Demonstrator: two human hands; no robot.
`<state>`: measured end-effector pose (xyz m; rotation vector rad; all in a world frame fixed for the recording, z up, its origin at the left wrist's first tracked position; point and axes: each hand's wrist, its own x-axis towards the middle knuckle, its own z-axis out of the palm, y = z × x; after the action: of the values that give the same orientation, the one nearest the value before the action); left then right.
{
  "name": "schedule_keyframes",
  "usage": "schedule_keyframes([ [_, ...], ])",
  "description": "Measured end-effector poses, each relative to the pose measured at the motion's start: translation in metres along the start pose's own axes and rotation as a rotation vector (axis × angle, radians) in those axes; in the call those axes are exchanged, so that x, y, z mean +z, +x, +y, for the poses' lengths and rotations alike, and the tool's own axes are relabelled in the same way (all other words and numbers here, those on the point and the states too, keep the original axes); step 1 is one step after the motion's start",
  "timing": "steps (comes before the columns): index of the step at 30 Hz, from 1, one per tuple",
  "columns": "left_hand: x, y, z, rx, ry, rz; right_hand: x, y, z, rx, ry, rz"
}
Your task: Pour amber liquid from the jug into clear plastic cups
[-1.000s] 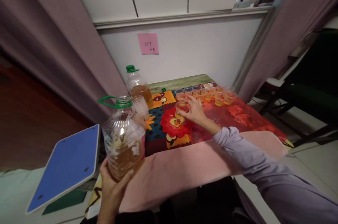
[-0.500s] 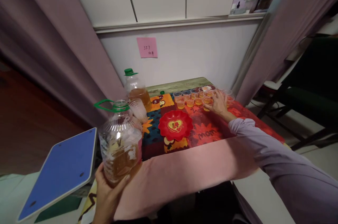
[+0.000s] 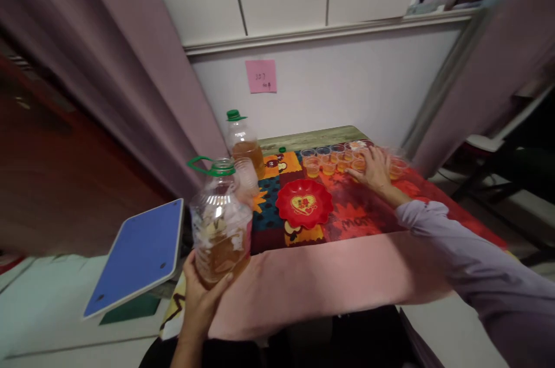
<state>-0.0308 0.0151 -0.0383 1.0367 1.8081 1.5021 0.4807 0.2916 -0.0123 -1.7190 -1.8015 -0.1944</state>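
My left hand (image 3: pixel 204 293) grips the lower part of a large clear jug (image 3: pixel 223 229), uncapped, with a green handle and amber liquid inside. At the right, my right hand (image 3: pixel 373 170) reaches over the rows of small clear cups (image 3: pixel 328 167), its fingers spread around a cup whose rim is partly hidden. Several cups hold amber liquid. Nearer to me lies a red scalloped plate (image 3: pixel 304 203) with a gold heart. Behind the held jug stand a stack of clear cups (image 3: pixel 246 174) and a second jug (image 3: pixel 249 153) with a green cap.
A patterned cloth covers the table, with a pink strip (image 3: pixel 338 275) along its front. A small green cap (image 3: pixel 282 149) lies near the back edge. At the left is a blue board (image 3: pixel 139 249). Curtains flank the wall, and a dark chair stands at the right.
The whole view has shifted, so the table things appear farther right. My left hand still grips the jug; my right hand remains over the cups with its fingers slightly moved.
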Motion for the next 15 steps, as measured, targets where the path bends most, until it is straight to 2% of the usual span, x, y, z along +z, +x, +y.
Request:
schedule_keyframes([
  [2, 0.000, -0.003, 0.001, 0.010, -0.037, -0.007, -0.005, 0.005, -0.033, -0.112, 0.112, 0.044],
  [4, 0.001, -0.005, 0.002, 0.019, -0.069, -0.015, -0.012, 0.009, -0.079, -0.252, 0.269, 0.027],
  [8, 0.001, -0.009, 0.007, 0.031, -0.043, -0.017, -0.025, 0.011, -0.191, -0.465, 0.480, -0.144],
  [12, 0.001, -0.013, 0.013, 0.063, -0.045, -0.035, -0.031, 0.018, -0.286, -0.622, 0.331, -0.345],
  [15, 0.001, -0.013, 0.013, 0.087, -0.049, -0.023, -0.028, 0.029, -0.331, -0.717, 0.104, -0.466],
])
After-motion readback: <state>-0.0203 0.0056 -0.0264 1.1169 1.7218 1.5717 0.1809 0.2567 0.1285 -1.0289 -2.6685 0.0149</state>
